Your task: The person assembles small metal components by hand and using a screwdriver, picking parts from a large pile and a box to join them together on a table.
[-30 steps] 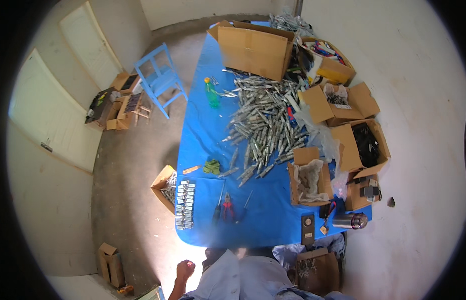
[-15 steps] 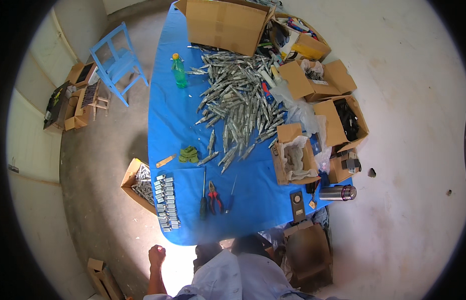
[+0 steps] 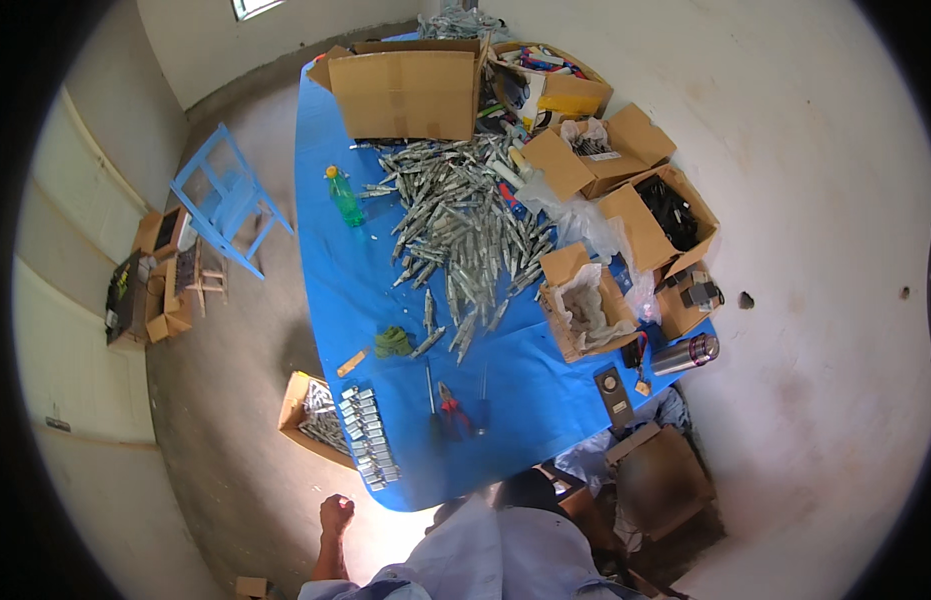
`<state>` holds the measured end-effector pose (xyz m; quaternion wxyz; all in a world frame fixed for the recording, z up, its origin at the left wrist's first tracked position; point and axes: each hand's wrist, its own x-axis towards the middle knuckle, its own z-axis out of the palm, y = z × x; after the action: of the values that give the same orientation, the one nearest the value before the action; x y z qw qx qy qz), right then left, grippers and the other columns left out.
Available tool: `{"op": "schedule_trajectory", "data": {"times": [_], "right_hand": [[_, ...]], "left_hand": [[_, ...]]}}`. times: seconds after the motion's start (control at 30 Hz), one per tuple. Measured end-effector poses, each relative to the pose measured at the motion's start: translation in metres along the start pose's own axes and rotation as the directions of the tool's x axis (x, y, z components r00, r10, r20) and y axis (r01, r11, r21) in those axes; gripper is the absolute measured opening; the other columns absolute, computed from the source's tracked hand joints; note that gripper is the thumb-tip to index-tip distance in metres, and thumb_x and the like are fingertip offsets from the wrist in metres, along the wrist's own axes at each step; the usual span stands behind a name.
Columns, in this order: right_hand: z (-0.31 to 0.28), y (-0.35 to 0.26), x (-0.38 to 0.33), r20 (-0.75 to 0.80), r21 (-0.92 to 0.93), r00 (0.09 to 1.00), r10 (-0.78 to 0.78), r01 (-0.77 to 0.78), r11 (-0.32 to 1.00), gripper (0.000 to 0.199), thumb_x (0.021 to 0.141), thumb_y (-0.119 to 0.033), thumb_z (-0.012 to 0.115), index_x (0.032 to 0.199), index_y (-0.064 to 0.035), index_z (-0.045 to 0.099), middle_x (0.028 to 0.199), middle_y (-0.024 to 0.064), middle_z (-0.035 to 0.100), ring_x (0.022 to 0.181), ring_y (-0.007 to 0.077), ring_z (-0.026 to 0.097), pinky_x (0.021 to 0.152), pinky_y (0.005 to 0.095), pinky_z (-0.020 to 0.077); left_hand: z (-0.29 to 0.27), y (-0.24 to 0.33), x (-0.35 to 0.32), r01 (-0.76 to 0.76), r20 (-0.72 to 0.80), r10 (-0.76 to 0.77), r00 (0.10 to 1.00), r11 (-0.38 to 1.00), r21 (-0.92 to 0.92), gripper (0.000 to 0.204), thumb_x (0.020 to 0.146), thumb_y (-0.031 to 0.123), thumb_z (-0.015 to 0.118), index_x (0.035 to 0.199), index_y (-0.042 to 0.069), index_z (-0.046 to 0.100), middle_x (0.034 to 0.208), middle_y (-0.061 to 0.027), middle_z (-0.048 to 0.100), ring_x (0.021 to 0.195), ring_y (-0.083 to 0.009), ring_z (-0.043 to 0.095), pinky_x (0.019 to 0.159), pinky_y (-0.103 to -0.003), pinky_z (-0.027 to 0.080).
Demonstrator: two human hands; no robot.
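Note:
My left hand (image 3: 335, 513) hangs beside the table's near left corner, fingers curled in; whatever they may hold is hidden. My right hand is out of view. Closest to the left hand on the blue-covered table (image 3: 525, 400) are rows of small silver metal blocks (image 3: 370, 440). To their right lie a long screwdriver (image 3: 430, 395), red-handled pliers (image 3: 450, 405) and a thin tool with a blue handle (image 3: 482, 412). Farther back spreads a big heap of slim grey metal pieces (image 3: 465, 215). A green cloth (image 3: 392, 342) and a flat wooden strip (image 3: 352, 362) lie between.
A carton of metal pieces (image 3: 320, 415) stands by the table's left edge. On the table are a green bottle (image 3: 344, 198), a large carton (image 3: 405, 95), smaller open boxes (image 3: 585, 310) and a steel flask (image 3: 685, 354). A blue chair (image 3: 230, 200) stands left; another carton (image 3: 665, 480) sits below right.
My view has tilted and turned, so more of the far wall shows and the table appears rotated. The left hand stays low beside the table with its fingers curled. Nothing on the table has visibly moved.

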<state>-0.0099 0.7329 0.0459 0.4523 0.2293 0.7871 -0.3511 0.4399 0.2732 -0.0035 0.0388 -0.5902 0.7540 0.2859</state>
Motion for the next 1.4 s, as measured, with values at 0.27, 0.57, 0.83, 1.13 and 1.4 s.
{"op": "schedule_trajectory", "data": {"times": [0.27, 0.57, 0.83, 1.13, 1.4], "right_hand": [[0.018, -0.024, 0.016, 0.056, 0.056, 0.997, -0.059, 0.056, 0.997, 0.027, 0.087, -0.024, 0.058, 0.080, 0.0004, 0.067, 0.068, 0.0143, 0.063, 0.059, 0.0260, 0.062, 0.052, 0.0420, 0.0455], [-0.024, 0.007, 0.034, 0.027, 0.135, 0.999, -0.019, 0.015, 0.991, 0.028, 0.087, -0.024, 0.058, 0.080, 0.0008, 0.067, 0.069, 0.0149, 0.064, 0.060, 0.0266, 0.062, 0.053, 0.0426, 0.0460], [-0.052, 0.015, 0.079, 0.038, 0.142, 0.999, 0.005, -0.010, 0.990, 0.028, 0.087, -0.024, 0.058, 0.080, 0.0012, 0.067, 0.069, 0.0154, 0.064, 0.060, 0.0272, 0.063, 0.053, 0.0430, 0.0464], [0.006, -0.078, 0.096, 0.256, -0.367, 0.721, -0.644, 0.689, 0.625, 0.033, 0.089, -0.032, 0.059, 0.088, -0.0013, 0.070, 0.075, 0.0157, 0.068, 0.067, 0.0272, 0.066, 0.063, 0.0406, 0.0501], [0.059, -0.150, 0.077, 0.504, -0.341, 0.579, -0.640, 0.815, 0.469, 0.026, 0.091, -0.029, 0.058, 0.095, -0.0059, 0.070, 0.091, 0.0191, 0.070, 0.090, 0.0406, 0.067, 0.077, 0.0491, 0.0526]], "left_hand": [[-0.038, 0.038, 0.039, -0.078, -0.041, 0.079, 0.996, 0.997, 0.021, 0.021, 0.079, 0.025, 0.067, 0.087, 0.007, 0.075, 0.081, -0.0184, 0.073, 0.077, -0.0357, 0.072, 0.074, -0.044, 0.058], [-0.029, 0.065, -0.011, -0.043, -0.126, 0.041, 0.991, 0.999, -0.013, 0.019, 0.080, 0.025, 0.069, 0.083, 0.007, 0.075, 0.075, -0.0187, 0.072, 0.071, -0.0346, 0.071, 0.071, -0.043, 0.058], [0.015, 0.089, -0.050, -0.053, -0.112, 0.053, 0.992, 0.999, 0.000, 0.022, 0.080, 0.025, 0.069, 0.086, 0.005, 0.075, 0.079, -0.0197, 0.073, 0.076, -0.0328, 0.073, 0.076, -0.041, 0.057], [0.024, 0.179, -0.080, -0.092, -0.064, 0.092, 0.994, 0.996, 0.000, 0.021, 0.084, 0.020, 0.066, 0.089, 0.001, 0.073, 0.086, -0.0197, 0.074, 0.082, -0.0340, 0.073, 0.079, -0.042, 0.058], [0.056, 0.255, -0.094, -0.188, -0.018, 0.188, 0.982, 0.976, -0.113, 0.019, 0.087, 0.015, 0.062, 0.090, -0.003, 0.070, 0.084, -0.0212, 0.072, 0.078, -0.0360, 0.072, 0.074, -0.039, 0.057]]}}
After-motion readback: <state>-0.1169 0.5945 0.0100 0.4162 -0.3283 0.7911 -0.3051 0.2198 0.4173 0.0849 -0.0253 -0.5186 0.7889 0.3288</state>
